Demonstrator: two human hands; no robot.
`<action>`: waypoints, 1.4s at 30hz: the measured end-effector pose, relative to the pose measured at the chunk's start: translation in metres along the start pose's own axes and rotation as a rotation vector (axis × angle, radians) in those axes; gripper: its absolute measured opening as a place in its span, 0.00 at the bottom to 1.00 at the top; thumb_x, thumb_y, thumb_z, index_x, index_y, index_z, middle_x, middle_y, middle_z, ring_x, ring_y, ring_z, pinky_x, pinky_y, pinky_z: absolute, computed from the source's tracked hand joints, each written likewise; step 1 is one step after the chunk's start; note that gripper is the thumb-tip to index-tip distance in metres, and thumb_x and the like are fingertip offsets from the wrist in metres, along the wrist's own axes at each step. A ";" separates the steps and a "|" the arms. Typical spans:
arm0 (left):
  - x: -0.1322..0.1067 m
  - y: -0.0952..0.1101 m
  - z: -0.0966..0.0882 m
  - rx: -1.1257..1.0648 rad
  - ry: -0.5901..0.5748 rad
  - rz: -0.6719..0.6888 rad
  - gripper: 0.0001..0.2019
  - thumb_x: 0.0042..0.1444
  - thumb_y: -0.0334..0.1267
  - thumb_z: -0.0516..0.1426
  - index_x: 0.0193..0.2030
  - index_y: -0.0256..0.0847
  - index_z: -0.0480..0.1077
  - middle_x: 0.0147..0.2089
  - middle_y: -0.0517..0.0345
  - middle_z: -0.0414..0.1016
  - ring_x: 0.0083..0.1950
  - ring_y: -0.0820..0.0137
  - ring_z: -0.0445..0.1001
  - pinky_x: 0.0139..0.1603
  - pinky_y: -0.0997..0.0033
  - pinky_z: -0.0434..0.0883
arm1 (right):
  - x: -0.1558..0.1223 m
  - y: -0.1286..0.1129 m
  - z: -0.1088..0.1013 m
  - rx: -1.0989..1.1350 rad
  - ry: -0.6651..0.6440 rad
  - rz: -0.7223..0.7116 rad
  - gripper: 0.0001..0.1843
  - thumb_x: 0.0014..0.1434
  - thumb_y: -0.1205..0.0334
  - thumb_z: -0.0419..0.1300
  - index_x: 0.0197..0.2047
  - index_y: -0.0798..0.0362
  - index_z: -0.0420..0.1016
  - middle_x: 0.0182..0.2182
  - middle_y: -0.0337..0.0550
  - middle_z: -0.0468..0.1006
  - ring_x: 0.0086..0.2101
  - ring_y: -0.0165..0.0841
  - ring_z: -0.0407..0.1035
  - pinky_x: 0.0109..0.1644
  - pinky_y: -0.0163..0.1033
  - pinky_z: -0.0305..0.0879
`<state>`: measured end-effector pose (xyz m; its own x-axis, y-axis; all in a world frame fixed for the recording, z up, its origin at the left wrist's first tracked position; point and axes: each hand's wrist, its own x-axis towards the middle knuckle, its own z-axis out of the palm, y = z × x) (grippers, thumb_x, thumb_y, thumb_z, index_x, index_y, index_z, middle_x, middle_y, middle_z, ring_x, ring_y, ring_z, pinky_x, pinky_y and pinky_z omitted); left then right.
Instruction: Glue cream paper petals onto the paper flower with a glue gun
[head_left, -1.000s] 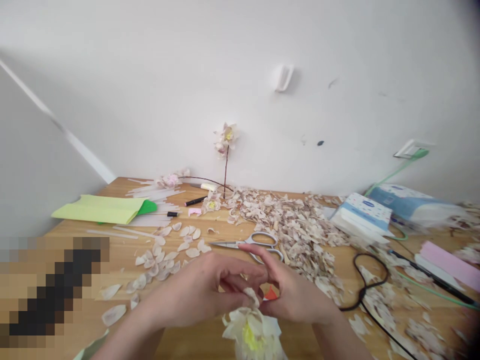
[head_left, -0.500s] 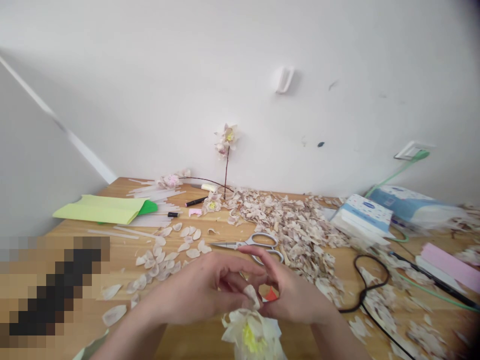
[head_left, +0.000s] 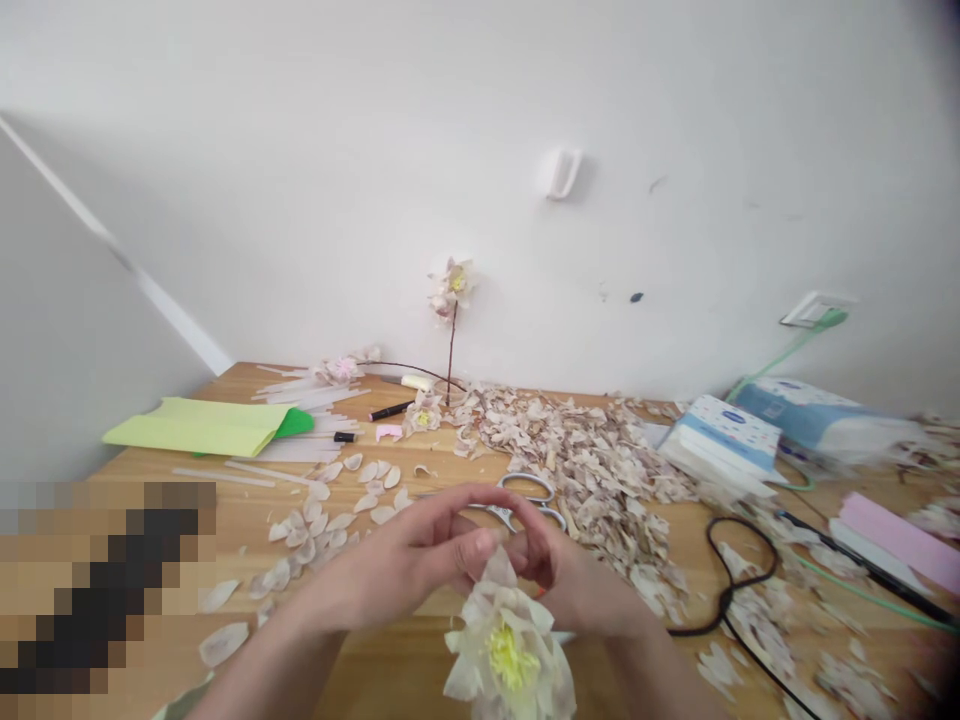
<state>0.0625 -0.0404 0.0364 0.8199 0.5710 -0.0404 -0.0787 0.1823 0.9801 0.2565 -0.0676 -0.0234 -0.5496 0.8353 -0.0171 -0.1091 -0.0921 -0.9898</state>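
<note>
A white paper flower (head_left: 508, 650) with a yellow centre is held up close to me at the bottom middle. My left hand (head_left: 409, 565) curls round it from the left, thumb and fingers pinching an outer petal at its top. My right hand (head_left: 566, 580) closes on the flower from the right, fingertips meeting those of the left hand. Just behind the hands, a pair of scissors (head_left: 525, 490) lies on the wooden table (head_left: 247, 510), partly hidden by my fingers.
Cut petals (head_left: 330, 520) lie left of the hands, a big heap of paper scraps (head_left: 592, 470) behind. Green paper (head_left: 202, 425), glue sticks, markers, a stemmed flower (head_left: 452, 290) by the wall, tissue packs (head_left: 724, 440), a black cable (head_left: 731, 590) and pink paper (head_left: 900, 525) surround them.
Both hands have lifted the flower higher and closer to me, and now cover more of the scissors. The view has tilted slightly up.
</note>
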 end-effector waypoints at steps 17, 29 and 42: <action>0.004 0.002 0.002 -0.135 0.074 -0.037 0.15 0.57 0.43 0.53 0.50 0.45 0.65 0.38 0.58 0.74 0.40 0.71 0.72 0.40 0.72 0.65 | 0.011 0.003 -0.001 0.122 0.167 0.003 0.38 0.37 0.67 0.72 0.50 0.51 0.59 0.18 0.27 0.68 0.18 0.21 0.61 0.21 0.26 0.56; 0.008 -0.004 0.001 -0.245 0.283 -0.167 0.33 0.49 0.50 0.58 0.58 0.35 0.57 0.41 0.49 0.74 0.46 0.64 0.69 0.50 0.63 0.60 | 0.016 0.017 -0.005 0.191 0.194 -0.015 0.33 0.40 0.67 0.70 0.49 0.50 0.61 0.22 0.33 0.75 0.22 0.26 0.68 0.26 0.30 0.63; 0.002 -0.003 -0.005 -0.023 0.283 -0.174 0.33 0.51 0.52 0.55 0.61 0.42 0.54 0.53 0.50 0.70 0.55 0.60 0.66 0.55 0.58 0.59 | 0.016 0.021 -0.010 0.135 0.216 -0.002 0.33 0.37 0.65 0.71 0.46 0.49 0.61 0.22 0.31 0.73 0.22 0.27 0.67 0.27 0.31 0.62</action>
<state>0.0620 -0.0357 0.0326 0.6326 0.7287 -0.2624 0.0332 0.3130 0.9492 0.2535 -0.0511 -0.0454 -0.3609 0.9307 -0.0597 -0.2273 -0.1498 -0.9622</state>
